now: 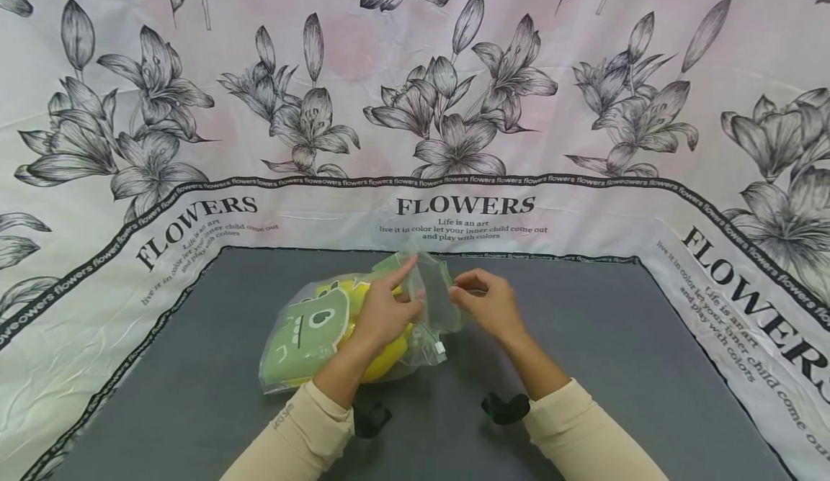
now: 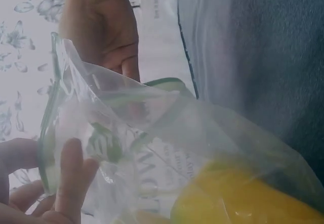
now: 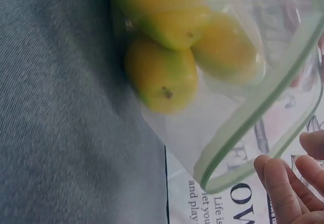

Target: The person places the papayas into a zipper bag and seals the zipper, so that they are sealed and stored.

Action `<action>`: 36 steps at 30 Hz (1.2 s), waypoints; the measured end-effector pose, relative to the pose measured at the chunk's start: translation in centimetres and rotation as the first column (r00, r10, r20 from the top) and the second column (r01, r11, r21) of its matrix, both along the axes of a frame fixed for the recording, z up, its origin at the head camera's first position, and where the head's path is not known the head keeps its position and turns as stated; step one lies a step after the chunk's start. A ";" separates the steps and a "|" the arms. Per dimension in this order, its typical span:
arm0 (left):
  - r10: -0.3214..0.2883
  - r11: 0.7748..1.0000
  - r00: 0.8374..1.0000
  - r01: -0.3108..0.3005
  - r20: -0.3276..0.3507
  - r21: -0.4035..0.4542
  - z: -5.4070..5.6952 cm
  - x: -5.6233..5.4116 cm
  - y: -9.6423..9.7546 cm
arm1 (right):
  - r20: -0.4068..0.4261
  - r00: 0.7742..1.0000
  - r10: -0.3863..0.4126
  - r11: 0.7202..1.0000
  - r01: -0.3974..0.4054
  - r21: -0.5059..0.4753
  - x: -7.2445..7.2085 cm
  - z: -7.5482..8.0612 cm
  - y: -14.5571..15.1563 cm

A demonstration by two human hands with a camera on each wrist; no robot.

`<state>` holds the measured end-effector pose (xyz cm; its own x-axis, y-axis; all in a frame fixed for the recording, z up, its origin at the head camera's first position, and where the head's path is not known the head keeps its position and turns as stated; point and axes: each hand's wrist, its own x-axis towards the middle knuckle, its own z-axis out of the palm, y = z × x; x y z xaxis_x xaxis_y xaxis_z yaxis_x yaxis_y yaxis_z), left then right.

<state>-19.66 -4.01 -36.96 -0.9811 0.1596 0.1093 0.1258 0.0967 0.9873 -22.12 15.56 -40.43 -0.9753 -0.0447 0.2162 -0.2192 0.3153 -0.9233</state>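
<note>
A clear zip bag (image 1: 424,337) printed with a green cartoon monster (image 1: 318,326) lies on its side, its green-rimmed mouth (image 3: 253,118) gaping to the right. Several yellow-green fruits (image 3: 164,75), which look like mangoes, are inside. My left hand (image 1: 385,312) holds the bag near its mouth, index finger pointing up; in the left wrist view its fingers (image 2: 71,168) lie on both sides of the rim. At the mouth's right side is my right hand (image 1: 493,304), with thumb and fingertips (image 3: 276,176) slightly apart at the rim. Film partly blurs the fruit.
A white slider (image 1: 440,351) sits at the bag's near corner. The dark grey tabletop (image 1: 583,322) is bordered by a white flower-printed cloth (image 1: 467,214) at the back and sides. Black straps (image 1: 506,409) hang by both wrists.
</note>
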 end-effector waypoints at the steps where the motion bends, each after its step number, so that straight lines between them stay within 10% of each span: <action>1: 0.000 1.000 1.000 0.000 -0.006 -0.003 0.3 0.3 0.1 | 0.001 1.000 -0.001 1.000 0.001 0.001 0.0 -0.1 0.2; 36: -0.177 0.955 0.983 0.163 0.038 0.248 -3.7 1.7 1.4 | 0.028 0.999 -0.033 0.999 0.033 -0.030 4.1 2.0 2.3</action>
